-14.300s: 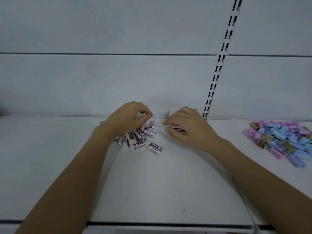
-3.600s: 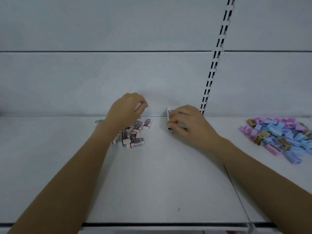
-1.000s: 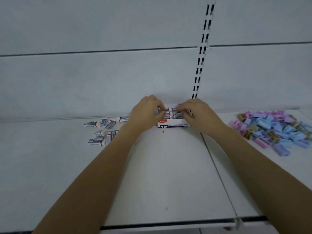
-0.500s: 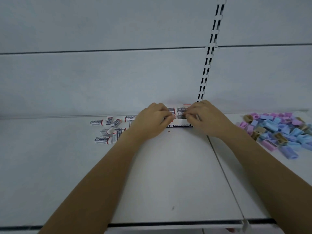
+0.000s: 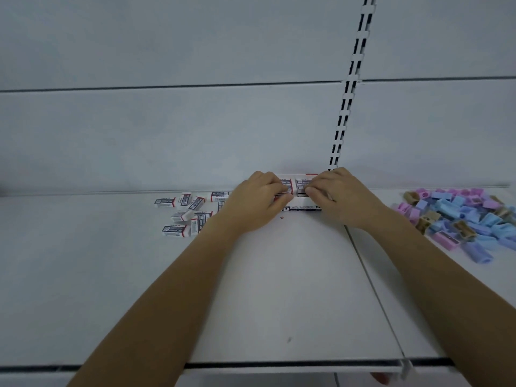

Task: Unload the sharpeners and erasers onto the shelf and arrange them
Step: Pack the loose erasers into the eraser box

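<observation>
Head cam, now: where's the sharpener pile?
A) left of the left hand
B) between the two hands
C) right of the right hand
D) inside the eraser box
C: the pastel sharpeners lie heaped on the shelf to the right of the right hand. The loose erasers are what lie left of the left hand. Both hands are at the eraser box.

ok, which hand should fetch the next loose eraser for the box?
Left, probably. The loose erasers lie scattered on the shelf just left of the left hand, while the right hand sits at the right side of the eraser box and would have to cross over.
</observation>
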`<state>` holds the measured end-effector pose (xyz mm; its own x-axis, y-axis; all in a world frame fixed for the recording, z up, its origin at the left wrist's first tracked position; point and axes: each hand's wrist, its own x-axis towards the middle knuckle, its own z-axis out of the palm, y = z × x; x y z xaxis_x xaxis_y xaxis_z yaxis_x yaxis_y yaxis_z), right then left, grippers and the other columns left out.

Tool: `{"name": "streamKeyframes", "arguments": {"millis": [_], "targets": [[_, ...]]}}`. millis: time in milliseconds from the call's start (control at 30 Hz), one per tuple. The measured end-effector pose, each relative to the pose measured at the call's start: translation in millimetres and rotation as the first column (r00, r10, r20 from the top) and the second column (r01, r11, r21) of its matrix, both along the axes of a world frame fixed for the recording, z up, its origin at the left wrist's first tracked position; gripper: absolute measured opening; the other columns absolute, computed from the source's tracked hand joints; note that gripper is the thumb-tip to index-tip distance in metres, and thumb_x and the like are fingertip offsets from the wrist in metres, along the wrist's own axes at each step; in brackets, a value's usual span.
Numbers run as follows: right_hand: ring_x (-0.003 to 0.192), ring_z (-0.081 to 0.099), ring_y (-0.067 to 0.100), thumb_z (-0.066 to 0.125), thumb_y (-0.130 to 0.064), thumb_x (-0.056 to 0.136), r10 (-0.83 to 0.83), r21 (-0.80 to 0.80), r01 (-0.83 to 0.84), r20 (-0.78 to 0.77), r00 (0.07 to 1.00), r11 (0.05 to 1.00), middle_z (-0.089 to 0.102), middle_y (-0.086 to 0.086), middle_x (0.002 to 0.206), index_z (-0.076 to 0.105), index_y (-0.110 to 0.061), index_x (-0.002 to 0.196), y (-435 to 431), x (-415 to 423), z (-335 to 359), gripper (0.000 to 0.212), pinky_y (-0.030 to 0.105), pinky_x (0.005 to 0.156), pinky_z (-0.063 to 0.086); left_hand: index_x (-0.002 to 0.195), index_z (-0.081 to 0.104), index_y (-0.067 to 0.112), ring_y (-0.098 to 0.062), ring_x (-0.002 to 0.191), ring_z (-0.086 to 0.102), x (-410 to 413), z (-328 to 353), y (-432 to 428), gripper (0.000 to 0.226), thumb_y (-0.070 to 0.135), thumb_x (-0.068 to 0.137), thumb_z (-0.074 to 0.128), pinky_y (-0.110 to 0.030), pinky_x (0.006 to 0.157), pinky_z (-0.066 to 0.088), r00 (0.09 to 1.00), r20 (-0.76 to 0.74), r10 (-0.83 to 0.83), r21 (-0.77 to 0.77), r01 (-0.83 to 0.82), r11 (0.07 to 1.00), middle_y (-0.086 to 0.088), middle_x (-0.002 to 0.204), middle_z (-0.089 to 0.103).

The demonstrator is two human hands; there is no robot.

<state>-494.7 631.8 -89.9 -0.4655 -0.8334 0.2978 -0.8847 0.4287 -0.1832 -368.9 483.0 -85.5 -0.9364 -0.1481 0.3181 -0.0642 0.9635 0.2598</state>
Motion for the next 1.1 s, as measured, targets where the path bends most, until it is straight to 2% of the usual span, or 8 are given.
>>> {"name": "streamKeyframes", "arguments": {"millis": [67,200,400,533,667,767,967,1100], "targets": [[0.101,0.051,0.025,0.017,-0.053,0.082,0.006,-0.025,-0.007,-0.01,1.0,1.0,0.065,-0.001,0.105,0.066,-0.016,0.096,1,1,0,0.064,0.041,0.09,0.039,0.116,0.063,0.013,-0.021,0.11,0.046,0,4,-2,0.056,0.049,0.087,0.032,-0.035,0.094,0.039,1.0,-0.006,-0.002,0.009,0.002,1.0,-0.002,0.117,0.058],[0.097,0.053,0.031,0.041,-0.035,0.087,0.034,-0.171,-0.043,-0.057,0.998,0.984,0.065,0.005,0.105,0.067,-0.009,0.101,-3,12,3,0.039,0.039,0.085,0.041,0.113,0.064,0.011,-0.024,0.116,0.044,4,17,-19,0.032,0.031,0.094,0.047,-0.033,0.098,0.035,0.998,-0.057,0.007,0.034,-0.005,0.999,-0.006,0.121,0.057],[0.088,0.057,0.025,0.044,-0.026,0.084,0.134,-0.37,-0.194,-0.182,0.974,0.909,0.067,0.006,0.098,0.069,-0.009,0.094,-22,49,1,0.032,0.029,0.08,0.04,0.112,0.061,0.011,-0.022,0.113,0.047,44,20,-62,0.024,0.015,0.095,0.046,-0.031,0.095,0.035,0.993,-0.03,0.114,0.045,-0.113,0.993,-0.006,0.119,0.058],[0.09,0.061,0.028,0.047,-0.025,0.084,0.246,-0.298,-0.303,-0.213,0.945,0.905,0.067,0.005,0.1,0.069,-0.009,0.096,-38,71,-7,0.029,0.03,0.083,0.038,0.112,0.062,0.013,-0.023,0.11,0.049,56,16,-75,0.025,0.01,0.093,0.046,-0.028,0.091,0.034,0.982,0.024,0.187,0.093,-0.189,0.978,-0.008,0.117,0.058],[0.091,0.062,0.028,0.048,-0.018,0.085,0.393,-0.228,-0.451,-0.258,0.883,0.863,0.067,0.006,0.104,0.067,-0.009,0.101,-43,85,-12,0.027,0.035,0.083,0.046,0.118,0.06,0.009,-0.027,0.115,0.05,55,13,-76,0.034,0.001,0.092,0.04,-0.027,0.091,0.036,0.973,0.096,0.208,0.093,-0.217,0.972,-0.014,0.122,0.059],[0.095,0.061,0.025,0.045,-0.018,0.087,0.489,-0.162,-0.525,-0.216,0.845,0.836,0.066,0.005,0.111,0.067,-0.01,0.106,-45,92,-17,0.03,0.031,0.087,0.04,0.117,0.061,0.008,-0.028,0.11,0.055,56,5,-78,0.038,-0.003,0.089,0.038,-0.027,0.089,0.04,0.966,0.135,0.219,0.107,-0.233,0.967,-0.016,0.12,0.061],[0.091,0.063,0.024,0.048,-0.025,0.083,0.493,-0.178,-0.495,-0.057,0.868,0.85,0.069,0.003,0.097,0.068,-0.01,0.092,-40,91,-12,0.027,0.029,0.083,0.04,0.116,0.061,0.008,-0.022,0.111,0.055,58,7,-76,0.034,-0.001,0.087,0.046,-0.012,0.081,0.029,0.971,0.122,0.207,0.15,-0.225,0.963,-0.01,0.118,0.063],[0.084,0.059,0.017,0.057,-0.038,0.078,0.443,-0.215,-0.427,0.035,0.896,0.879,0.068,-0.003,0.084,0.067,-0.014,0.083,-34,88,-10,0.026,0.032,0.08,0.041,0.118,0.058,0.01,-0.02,0.11,0.054,57,8,-75,0.034,0.004,0.086,0.052,-0.014,0.082,0.03,0.97,0.14,0.198,0.148,-0.218,0.965,-0.011,0.116,0.059]]}}
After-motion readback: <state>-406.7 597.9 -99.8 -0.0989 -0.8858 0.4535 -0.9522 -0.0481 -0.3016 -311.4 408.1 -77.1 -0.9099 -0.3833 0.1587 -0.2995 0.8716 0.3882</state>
